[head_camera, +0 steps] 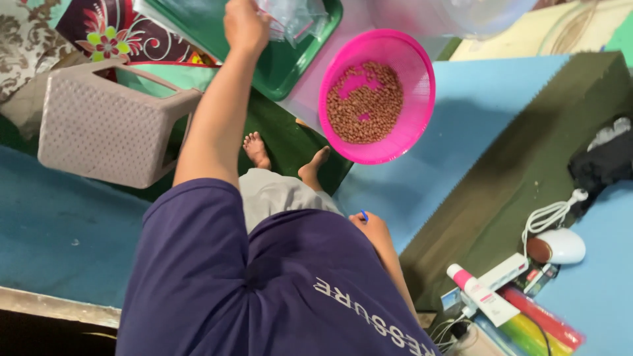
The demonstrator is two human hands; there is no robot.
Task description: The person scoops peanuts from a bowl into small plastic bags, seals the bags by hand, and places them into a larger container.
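Two hands are in view, well apart from each other. The left hand (244, 26) is stretched far forward at the end of a bare arm, its fingers closed on a clear plastic bag (293, 18), which hangs crumpled above the green tray (290, 66) on the floor. The right hand (372, 227) is drawn back against the person's side, by the hem of the purple shirt (297, 290). A small blue thing (363, 215) shows at its fingers, but I cannot tell whether the hand is gripping it or how the fingers are set.

Just right of the tray sits a round pink basin (415, 66), tilted a little, with a layer of small reddish-brown beans (366, 105) covering most of its bottom. Two bare feet (256, 150) rest on a dark green mat between the person and the basin. To the left stands a beige plastic stool (109, 125) with a perforated surface, on the blue floor mat (66, 231).

On the right, a long dark green foam block (521, 165) lies slantwise across the blue mat. Beyond it are a black cloth (606, 161), a white rounded device (562, 245) with a coiled white cable, a white and pink tube (480, 293), and some coloured sticks (544, 326).
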